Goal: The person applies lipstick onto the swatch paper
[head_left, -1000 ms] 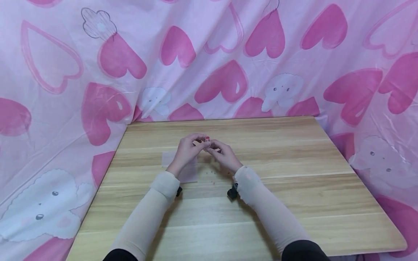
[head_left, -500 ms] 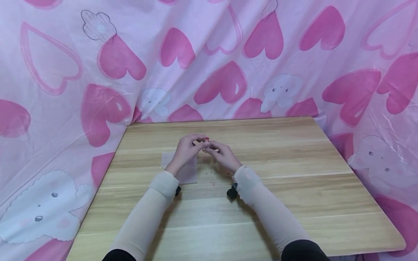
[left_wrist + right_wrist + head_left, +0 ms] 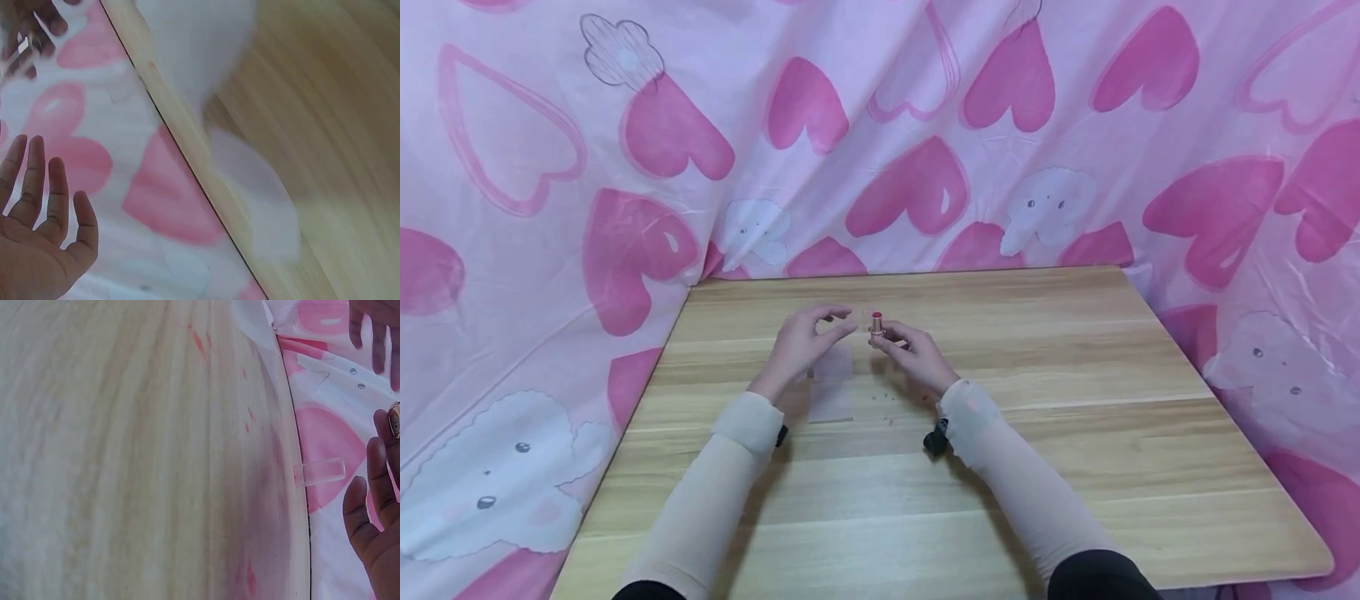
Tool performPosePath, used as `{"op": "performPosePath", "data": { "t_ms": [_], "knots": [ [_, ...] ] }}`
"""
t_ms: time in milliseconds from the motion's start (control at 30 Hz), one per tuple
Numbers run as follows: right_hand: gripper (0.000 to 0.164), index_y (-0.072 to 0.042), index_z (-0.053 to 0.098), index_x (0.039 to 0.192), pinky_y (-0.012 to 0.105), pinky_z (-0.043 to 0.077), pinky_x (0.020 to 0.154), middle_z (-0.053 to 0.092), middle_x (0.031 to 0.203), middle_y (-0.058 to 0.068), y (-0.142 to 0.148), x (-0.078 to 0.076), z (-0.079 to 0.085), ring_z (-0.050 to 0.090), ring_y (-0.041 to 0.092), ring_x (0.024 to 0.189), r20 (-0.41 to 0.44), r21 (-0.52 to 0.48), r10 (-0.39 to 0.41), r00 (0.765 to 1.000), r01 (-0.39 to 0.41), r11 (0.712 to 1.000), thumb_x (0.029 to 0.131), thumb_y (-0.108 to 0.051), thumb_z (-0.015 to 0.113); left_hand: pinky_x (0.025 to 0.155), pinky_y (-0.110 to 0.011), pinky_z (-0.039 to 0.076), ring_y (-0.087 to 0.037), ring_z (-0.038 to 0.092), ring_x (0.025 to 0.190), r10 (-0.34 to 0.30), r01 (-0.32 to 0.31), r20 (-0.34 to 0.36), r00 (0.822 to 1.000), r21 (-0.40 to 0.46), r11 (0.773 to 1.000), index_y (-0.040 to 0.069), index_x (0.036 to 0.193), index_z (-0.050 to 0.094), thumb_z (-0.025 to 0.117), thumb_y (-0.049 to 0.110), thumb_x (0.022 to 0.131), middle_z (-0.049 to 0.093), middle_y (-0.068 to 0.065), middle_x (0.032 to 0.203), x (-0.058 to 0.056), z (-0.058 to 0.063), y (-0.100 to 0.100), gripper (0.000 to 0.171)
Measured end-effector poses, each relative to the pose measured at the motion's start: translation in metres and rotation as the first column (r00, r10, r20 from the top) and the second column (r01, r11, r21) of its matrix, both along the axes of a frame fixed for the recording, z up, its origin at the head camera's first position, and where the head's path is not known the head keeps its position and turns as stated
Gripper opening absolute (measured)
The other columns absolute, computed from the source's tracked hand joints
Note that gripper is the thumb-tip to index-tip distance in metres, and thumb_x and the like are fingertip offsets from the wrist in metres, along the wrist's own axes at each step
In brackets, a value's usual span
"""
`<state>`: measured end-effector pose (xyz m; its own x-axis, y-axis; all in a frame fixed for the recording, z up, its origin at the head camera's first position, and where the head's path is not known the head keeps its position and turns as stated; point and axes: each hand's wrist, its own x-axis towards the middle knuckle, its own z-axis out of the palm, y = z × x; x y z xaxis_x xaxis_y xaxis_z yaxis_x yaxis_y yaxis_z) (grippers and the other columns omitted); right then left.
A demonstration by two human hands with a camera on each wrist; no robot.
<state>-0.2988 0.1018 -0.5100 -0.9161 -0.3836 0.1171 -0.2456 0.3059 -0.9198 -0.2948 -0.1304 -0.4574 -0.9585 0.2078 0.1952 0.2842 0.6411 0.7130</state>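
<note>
A lipstick [image 3: 877, 323] with a red tip and a gold-coloured body stands upright between the thumb and fingers of my right hand [image 3: 917, 357]. In the right wrist view the lipstick's golden base [image 3: 395, 420] shows at the right edge, by the fingertips. My left hand [image 3: 799, 343] hovers to the left of it, apart from the lipstick, fingers extended and holding nothing. The left wrist view shows this left hand [image 3: 47, 234] with its fingers spread. Beyond the hands a small clear cap [image 3: 320, 471] stands on the table.
Pale thin paper [image 3: 831, 402] lies on the wooden table [image 3: 1045, 467] beneath and beside the left hand. Several small red crumbs [image 3: 250, 578] are scattered between the hands. A pink heart-patterned curtain [image 3: 910, 192] hangs behind the table and along both sides.
My left hand has let go of the lipstick and moved left, away from it. The right hand stays in place with the lipstick, which now shows more fully.
</note>
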Motion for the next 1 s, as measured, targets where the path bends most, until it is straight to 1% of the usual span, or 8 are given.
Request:
{"op": "performPosePath", "data": {
  "t_ms": [167,300,400,533,667,833,900,1000],
  "knots": [
    [0.040,-0.024,0.061,0.125,0.038,0.051,0.093,0.070,0.111,-0.009,0.001,0.000,-0.002,0.062,0.011,0.107,0.018,0.014,-0.007,1.000,0.007,1.000,0.093,-0.048,0.057,0.092,-0.045,0.050,-0.019,0.059,0.118,0.026,-0.026,-0.002,1.000,-0.063,0.998,0.025,0.121,0.066,0.063,0.053,0.088,0.066,0.005,0.124,-0.001,-0.004,-0.034,0.043],
    [0.039,-0.026,0.062,0.124,0.037,0.051,0.091,0.069,0.110,-0.008,0.001,-0.002,-0.005,0.062,0.012,0.106,0.017,0.013,-0.013,1.000,0.013,1.000,0.092,-0.049,0.058,0.094,-0.048,0.049,-0.024,0.059,0.118,0.044,-0.041,0.018,0.999,-0.154,0.987,0.022,0.122,0.065,0.063,0.049,0.090,0.065,0.001,0.128,-0.002,-0.012,-0.062,0.042],
    [0.037,-0.030,0.063,0.122,0.038,0.051,0.090,0.068,0.109,-0.009,0.002,-0.004,-0.007,0.062,0.012,0.105,0.018,0.009,-0.012,1.000,0.012,1.000,0.091,-0.051,0.058,0.099,-0.051,0.046,-0.030,0.056,0.122,0.043,-0.025,0.082,0.996,-0.209,0.978,0.019,0.125,0.063,0.063,0.045,0.091,0.061,-0.004,0.134,-0.004,-0.017,-0.078,0.042],
    [0.031,-0.036,0.063,0.117,0.040,0.050,0.090,0.068,0.108,-0.011,0.004,-0.007,-0.009,0.061,0.012,0.105,0.023,0.006,-0.006,1.000,0.006,1.000,0.092,-0.052,0.058,0.104,-0.055,0.042,-0.035,0.054,0.126,0.022,0.020,0.189,0.982,-0.216,0.976,0.016,0.129,0.060,0.060,0.044,0.093,0.057,-0.009,0.138,-0.006,-0.026,-0.092,0.045],
    [0.029,-0.039,0.063,0.116,0.041,0.049,0.090,0.068,0.108,-0.012,0.004,-0.009,-0.009,0.061,0.012,0.104,0.041,0.011,-0.006,0.999,0.006,1.000,0.091,-0.053,0.058,0.106,-0.056,0.040,-0.036,0.055,0.125,0.004,0.052,0.227,0.974,-0.244,0.968,0.012,0.132,0.058,0.056,0.040,0.097,0.058,-0.013,0.137,-0.003,-0.032,-0.100,0.045],
    [0.035,-0.035,0.063,0.119,0.040,0.049,0.091,0.068,0.109,-0.010,0.000,-0.009,-0.009,0.060,0.012,0.105,0.045,0.011,-0.009,0.999,0.008,1.000,0.091,-0.054,0.058,0.110,-0.054,0.037,-0.033,0.050,0.131,-0.009,0.090,0.219,0.976,-0.365,0.927,0.013,0.134,0.057,0.055,0.033,0.098,0.057,-0.007,0.139,0.005,-0.038,-0.105,0.042],
    [0.037,-0.032,0.063,0.121,0.039,0.049,0.091,0.068,0.108,-0.010,-0.002,-0.009,-0.008,0.060,0.012,0.105,0.043,0.017,-0.011,0.999,0.011,1.000,0.091,-0.054,0.058,0.111,-0.056,0.035,-0.032,0.047,0.134,-0.018,0.108,0.210,0.978,-0.427,0.898,0.014,0.134,0.057,0.056,0.033,0.097,0.055,-0.005,0.142,0.008,-0.039,-0.105,0.042],
    [0.042,-0.025,0.062,0.124,0.039,0.049,0.091,0.068,0.107,-0.008,-0.004,-0.009,-0.008,0.060,0.013,0.104,0.039,0.026,-0.005,0.999,0.004,1.000,0.092,-0.051,0.059,0.111,-0.064,0.027,-0.035,0.041,0.139,-0.026,0.130,0.202,0.979,-0.516,0.847,0.015,0.136,0.055,0.057,0.034,0.096,0.049,-0.003,0.147,0.011,-0.040,-0.104,0.044]
  ]
}}
